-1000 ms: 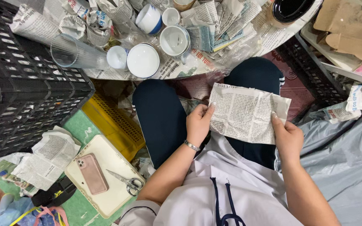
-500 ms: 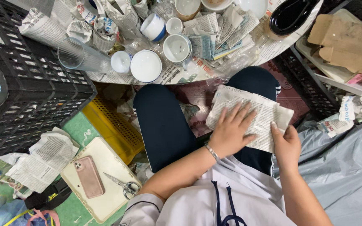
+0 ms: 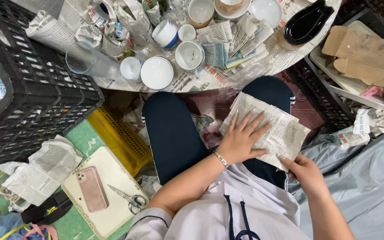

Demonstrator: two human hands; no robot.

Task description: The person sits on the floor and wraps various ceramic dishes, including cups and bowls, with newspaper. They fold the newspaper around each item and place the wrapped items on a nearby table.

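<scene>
Left hand: the left hand (image 3: 241, 141) lies palm down with fingers (image 3: 250, 125) spread flat on the newspaper sheet (image 3: 275, 130); it presses, grips nothing.
Right hand: the right hand (image 3: 306, 172) pinches the sheet's near right corner, fingers curled shut on the paper edge.
Newspaper sheet: lying flat across the right thigh of the dark trousers (image 3: 174, 133), edges ragged, slightly askew.
Wrist: a silver bracelet (image 3: 221, 158) on the left wrist.
Table: a round table (image 3: 285, 58) covered in newsprint lies just beyond the knees. On it are a white bowl (image 3: 157, 73), a white cup (image 3: 189, 55), a clear tumbler (image 3: 90, 62) on its side and a black dish (image 3: 306, 24).
Left side: a black crate (image 3: 18, 98) and a yellow crate (image 3: 118, 138) beside the left knee.
Floor: a cream tray (image 3: 112, 213) bearing a pink phone (image 3: 92, 189) and scissors (image 3: 128, 198).
</scene>
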